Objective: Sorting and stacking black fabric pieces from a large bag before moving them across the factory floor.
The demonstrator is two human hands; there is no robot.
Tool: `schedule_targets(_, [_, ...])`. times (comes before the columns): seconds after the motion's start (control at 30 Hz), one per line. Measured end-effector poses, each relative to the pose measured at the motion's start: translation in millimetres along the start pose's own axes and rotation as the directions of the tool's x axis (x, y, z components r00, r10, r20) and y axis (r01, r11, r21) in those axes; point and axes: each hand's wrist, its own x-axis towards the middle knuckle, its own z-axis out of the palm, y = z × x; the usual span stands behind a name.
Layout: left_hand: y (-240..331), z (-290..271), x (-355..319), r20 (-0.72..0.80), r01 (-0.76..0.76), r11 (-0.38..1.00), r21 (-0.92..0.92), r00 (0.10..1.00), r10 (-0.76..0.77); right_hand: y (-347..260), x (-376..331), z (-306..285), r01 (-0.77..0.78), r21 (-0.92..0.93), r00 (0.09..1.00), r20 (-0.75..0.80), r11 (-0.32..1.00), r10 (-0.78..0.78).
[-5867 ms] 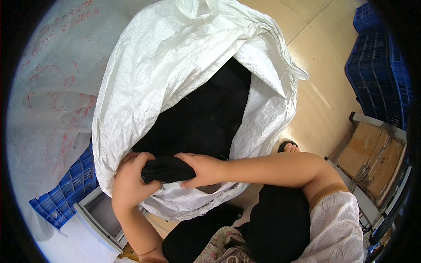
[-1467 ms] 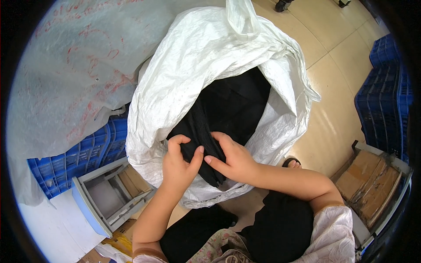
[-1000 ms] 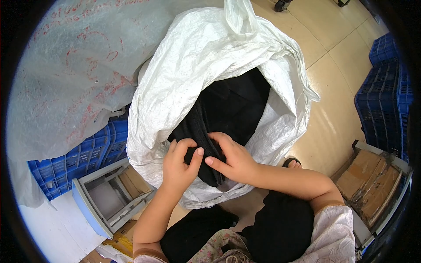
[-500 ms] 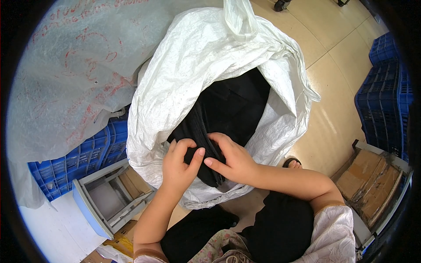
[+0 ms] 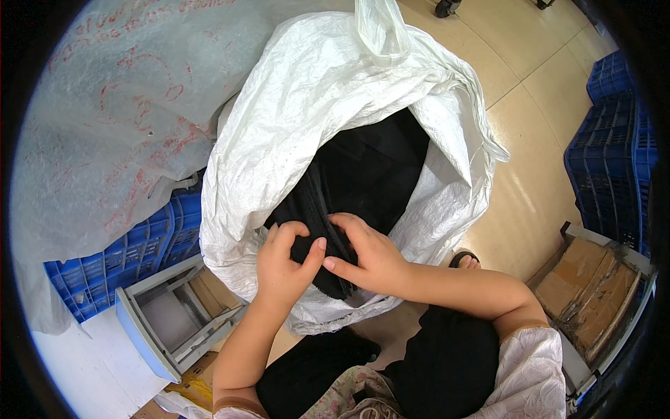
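Black cloth [image 5: 373, 164] lies in the mouth of a white sack [image 5: 300, 105], and its near part is gathered in long folds, which run between the two hands. The left hand [image 5: 287, 264] touches these folds from the left side. Its thumb and forefinger are bent over the cloth with their tips apart; the other fingers are mostly hidden, so I cannot tell whether this grip is clamped. From the right side comes the right hand [image 5: 368, 257], also in contact with the folds, its thumb below and its forefinger above, with cloth visible in the gap. I cannot tell if this grip is closed on the cloth either (the dark folds cover the fingertips partly). Both thumbs point to each other and are near, over the same folds.

The sack stands on the tiled floor [image 5: 523, 133], before the person's black trousers [image 5: 447, 356]. At the left hangs a cloudy plastic sheet [image 5: 98, 181] with red marks, and below it are a blue crate [image 5: 115, 262] and a grey frame [image 5: 209, 340]. On the right are blue crates [image 5: 607, 157] and a brown carton [image 5: 586, 290].
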Motion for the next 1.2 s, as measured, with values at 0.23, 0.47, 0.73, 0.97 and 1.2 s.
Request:
schedule_targets(0.23, [0.9, -2.1, 2.3, -0.001, 0.001, 1.0, 0.019, 1.0, -0.001, -3.2, 0.8, -1.6, -0.013, -0.001, 1.0, 0.022, 1.0, 0.013])
schedule_targets(0.47, [-0.7, -1.4, 2.9, 0.005, 0.005, 1.0, 0.012, 1.0, -0.005, 2.9, -1.0, 0.0, -0.023, 0.001, 0.999, 0.026, 1.0, 0.023])
schedule_targets(0.73, [-0.6, -0.5, 2.7, -0.01, 0.023, 1.0, 0.012, 1.0, -0.023, 4.7, -1.4, 1.1, -0.009, 0.005, 1.0, 0.024, 1.0, 0.009])
schedule_targets(0.97, [-1.7, -0.1, 3.2, -0.02, 0.004, 1.0, 0.023, 1.0, -0.003, 3.2, -0.7, 0.6, -0.011, 0.068, 1.0, -0.016, 0.998, 0.012])
schedule_targets(1.2, [-4.5, 0.1, 2.7, -0.029, -0.035, 0.999, 0.03, 0.999, 0.036, 3.3, -0.1, 1.1, -0.002, 0.05, 1.0, -0.028, 0.999, 0.004])
